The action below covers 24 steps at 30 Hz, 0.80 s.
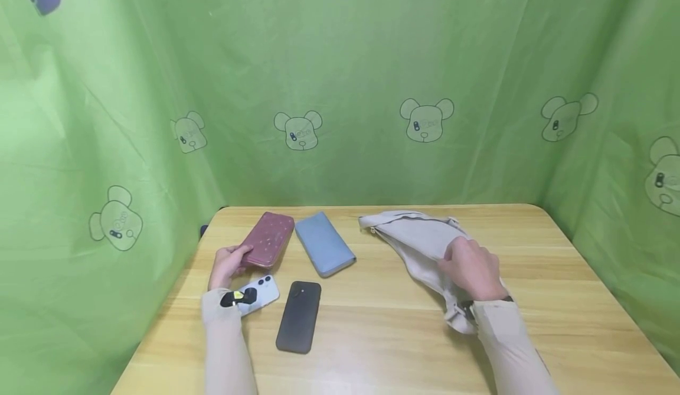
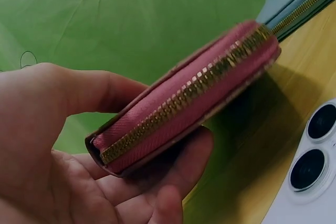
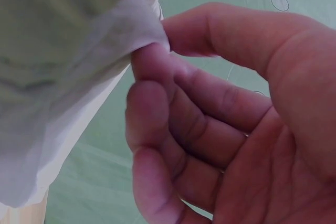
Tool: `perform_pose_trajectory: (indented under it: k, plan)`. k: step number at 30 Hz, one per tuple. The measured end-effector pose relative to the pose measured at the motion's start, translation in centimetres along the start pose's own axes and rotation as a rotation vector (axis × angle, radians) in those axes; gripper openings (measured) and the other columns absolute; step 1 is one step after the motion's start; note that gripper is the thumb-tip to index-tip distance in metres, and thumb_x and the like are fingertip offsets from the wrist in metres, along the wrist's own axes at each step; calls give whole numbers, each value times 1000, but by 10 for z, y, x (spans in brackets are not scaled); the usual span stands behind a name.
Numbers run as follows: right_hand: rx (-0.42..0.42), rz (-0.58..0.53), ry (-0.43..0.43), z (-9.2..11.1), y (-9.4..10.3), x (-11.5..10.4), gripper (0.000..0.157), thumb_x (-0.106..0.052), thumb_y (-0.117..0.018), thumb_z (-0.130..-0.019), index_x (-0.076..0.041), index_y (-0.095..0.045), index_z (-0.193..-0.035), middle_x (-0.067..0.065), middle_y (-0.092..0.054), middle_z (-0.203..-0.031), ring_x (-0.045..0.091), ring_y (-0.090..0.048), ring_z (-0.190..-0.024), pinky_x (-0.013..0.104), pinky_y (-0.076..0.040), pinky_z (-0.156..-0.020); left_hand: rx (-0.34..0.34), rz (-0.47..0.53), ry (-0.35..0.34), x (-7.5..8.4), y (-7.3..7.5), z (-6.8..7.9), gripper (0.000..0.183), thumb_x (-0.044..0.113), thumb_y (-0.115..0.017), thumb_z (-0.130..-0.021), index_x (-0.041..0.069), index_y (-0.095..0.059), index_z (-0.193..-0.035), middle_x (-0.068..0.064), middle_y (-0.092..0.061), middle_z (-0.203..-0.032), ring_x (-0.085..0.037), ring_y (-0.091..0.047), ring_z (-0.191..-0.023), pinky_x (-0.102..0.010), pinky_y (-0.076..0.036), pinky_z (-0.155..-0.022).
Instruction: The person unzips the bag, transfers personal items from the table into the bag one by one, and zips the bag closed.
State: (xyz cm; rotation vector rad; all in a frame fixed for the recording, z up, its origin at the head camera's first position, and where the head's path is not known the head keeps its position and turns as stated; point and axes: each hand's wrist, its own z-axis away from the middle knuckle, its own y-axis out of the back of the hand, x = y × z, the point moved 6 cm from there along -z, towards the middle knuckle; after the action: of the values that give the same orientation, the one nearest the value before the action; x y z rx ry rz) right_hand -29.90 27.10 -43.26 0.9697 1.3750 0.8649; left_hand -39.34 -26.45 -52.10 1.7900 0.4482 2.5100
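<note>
My left hand (image 1: 227,263) grips a dark pink zip wallet (image 1: 270,238) by its near left corner, thumb above and fingers beneath. In the left wrist view the wallet's gold zipper (image 2: 194,87) faces the camera, closed along its edge, and the wallet tilts up over the table. My right hand (image 1: 473,267) pinches the edge of a light beige fabric bag (image 1: 419,235) between thumb and curled fingers. Seen from the right wrist, the pinched cloth (image 3: 149,30) hangs from the fingertips. The bag's strap and buckle (image 1: 457,312) lie below that hand, partly hidden by the wrist.
A light blue zip wallet (image 1: 325,244) lies right of the pink one. A white phone (image 1: 265,291), camera side up, lies partly under the left wrist. Beside it is a black phone (image 1: 299,318). Green curtains (image 1: 350,170) stand behind the wooden table (image 1: 382,336).
</note>
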Motion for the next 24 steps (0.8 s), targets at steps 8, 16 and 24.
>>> perform_pose_trajectory:
  k: [8, 16, 24]
  plan:
    - [-10, -6, -1, -1, 1, 0, 18, -26, -71, -87, -10, -73, -78, 12, -72, -81, 28, -60, -66, 40, -44, -57, -44, 125, 48, 2, -4, 0, 59, 26, -62, -102, -9, -45, -146, 8, -70, -77, -4, -65, -67, -19, -58, -70]
    - [-14, -7, -2, -1, 0, 1, 18, -26, -71, -87, -10, -74, -79, 12, -72, -82, 27, -61, -67, 39, -44, -57, -73, 213, 61, 3, -7, 1, 52, 26, -62, -102, -6, -46, -141, 7, -72, -78, -4, -67, -66, -18, -59, -69]
    - [-23, -7, -4, 0, 0, 1, 18, -25, -72, -87, -10, -75, -80, 12, -73, -83, 27, -61, -67, 39, -44, -58, -88, 262, 52, 3, -12, 1, 38, 19, -62, -100, -4, -53, -129, 7, -73, -75, -5, -70, -69, -20, -61, -72]
